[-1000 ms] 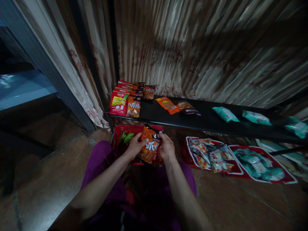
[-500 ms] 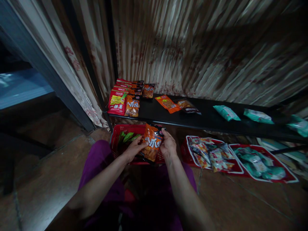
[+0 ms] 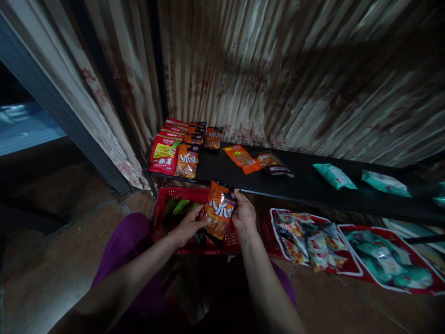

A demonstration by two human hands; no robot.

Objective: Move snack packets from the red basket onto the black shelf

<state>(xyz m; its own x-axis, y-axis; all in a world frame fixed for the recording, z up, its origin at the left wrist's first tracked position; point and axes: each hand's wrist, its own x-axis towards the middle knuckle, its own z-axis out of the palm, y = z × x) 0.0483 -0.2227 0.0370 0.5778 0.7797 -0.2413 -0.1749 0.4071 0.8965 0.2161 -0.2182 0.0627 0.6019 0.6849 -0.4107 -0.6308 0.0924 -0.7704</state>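
Both my hands hold an orange snack packet point(image 3: 219, 211) with white characters, raised over a red plastic basket point(image 3: 160, 214) on the floor. My left hand point(image 3: 187, 226) grips the packet's lower left edge with curled fingers. My right hand point(image 3: 244, 214) pinches its upper right edge. Green packets point(image 3: 181, 206) lie inside the basket. Just beyond runs a low black shelf point(image 3: 306, 185) with red and orange snack packets point(image 3: 177, 148) stacked at its left end.
Further along the shelf lie an orange packet point(image 3: 241, 158), a dark packet point(image 3: 274, 163) and teal packets point(image 3: 334, 176). Two more red baskets point(image 3: 354, 269) with mixed snacks sit on the tiled floor at right. A striped curtain hangs behind; a dark door frame stands at left.
The orange packet has been lifted up out of the basket, towards the shelf edge, with both hands following it. The view has tilted slightly left.
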